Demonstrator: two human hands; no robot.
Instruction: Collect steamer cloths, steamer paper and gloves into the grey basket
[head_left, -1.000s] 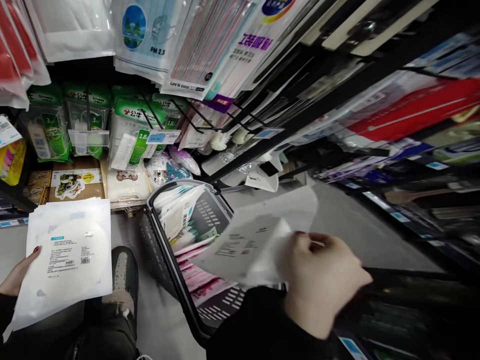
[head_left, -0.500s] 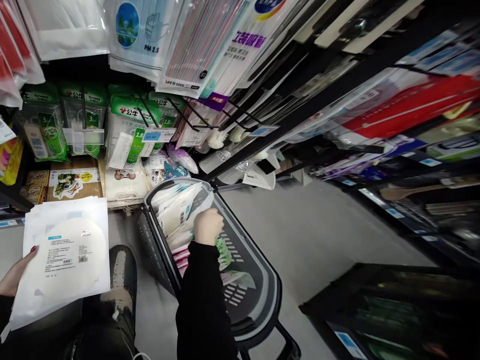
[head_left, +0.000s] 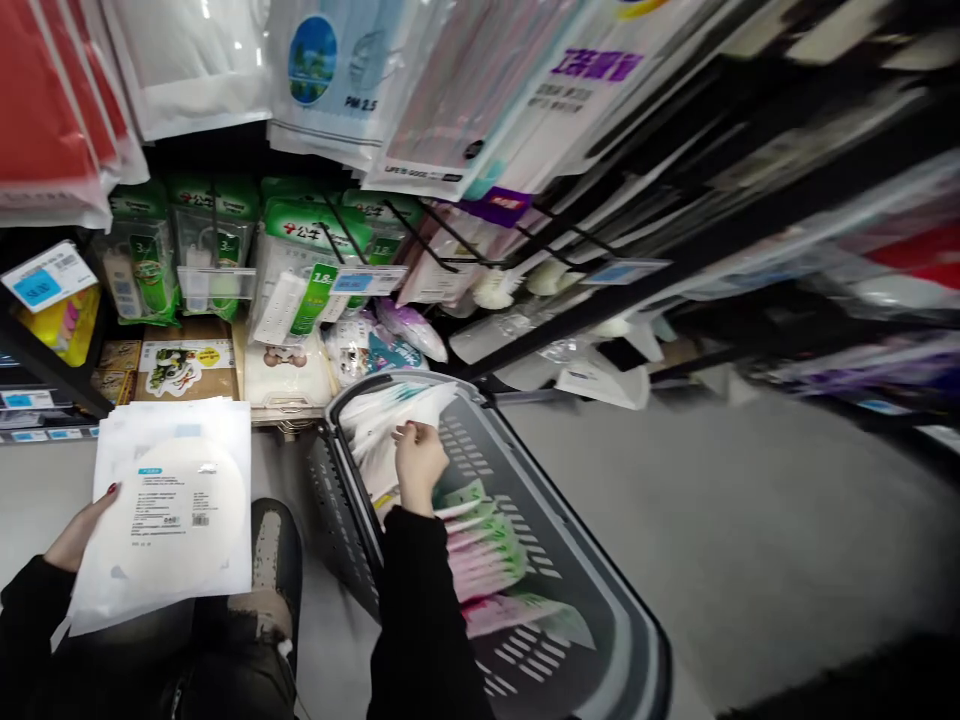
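My left hand [head_left: 81, 530] grips a stack of flat white packets [head_left: 169, 500] by its left edge, thumb on top. Through the front packet shows a round cream-coloured shape with printed text and a barcode. My right hand [head_left: 420, 462] is inside the grey shopping basket [head_left: 600, 560], fingers curled in at the white packages [head_left: 375, 440] near its far end. Whether a package is pinched in those fingers I cannot make out. Nearer to me in the basket lies a row of pink and green packets [head_left: 487, 555], partly behind my right sleeve.
Power strips in green packaging [head_left: 300, 290] hang on hooks ahead, below bags of straws [head_left: 480, 90]. A price label [head_left: 49, 275] juts out at left. Cardboard boxes [head_left: 187, 365] sit on the bottom shelf. My knee [head_left: 274, 560] is beside the basket, and grey floor [head_left: 720, 500] stretches right.
The view has swung left, so shelves and basket sit further right. My right hand has turned over the white packages, uncovering more of the pink and green packets. My left hand still holds its stack.
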